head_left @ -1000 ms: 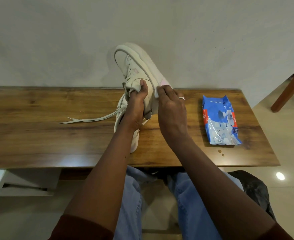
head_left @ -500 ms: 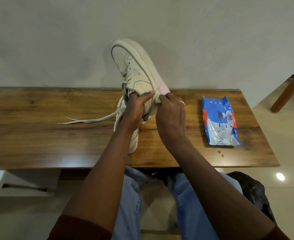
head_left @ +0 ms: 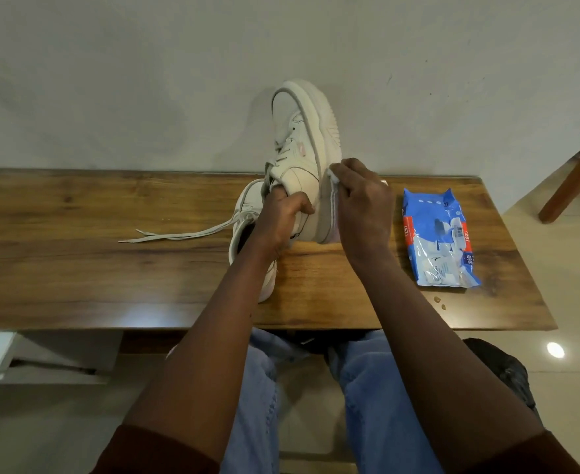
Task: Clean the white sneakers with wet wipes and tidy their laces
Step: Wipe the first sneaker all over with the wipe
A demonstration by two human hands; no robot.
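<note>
Wiping step in hand: left hand [head_left: 281, 217] grips raised sneaker [head_left: 302, 138] at collar, toe up, heel low over mid-bench [head_left: 76, 268]. Right hand [head_left: 363, 213] pinches wet wipe [head_left: 332, 200] against sole sidewall. Next move, in my judgement: firm strokes along sole w/ steady counter-hold. Vs 0.5 s ago: shoe more upright, wipe lower on sole. 2nd sneaker [head_left: 247, 213] lies on bench, laces [head_left: 179, 236] trailing toward left edge.
</note>
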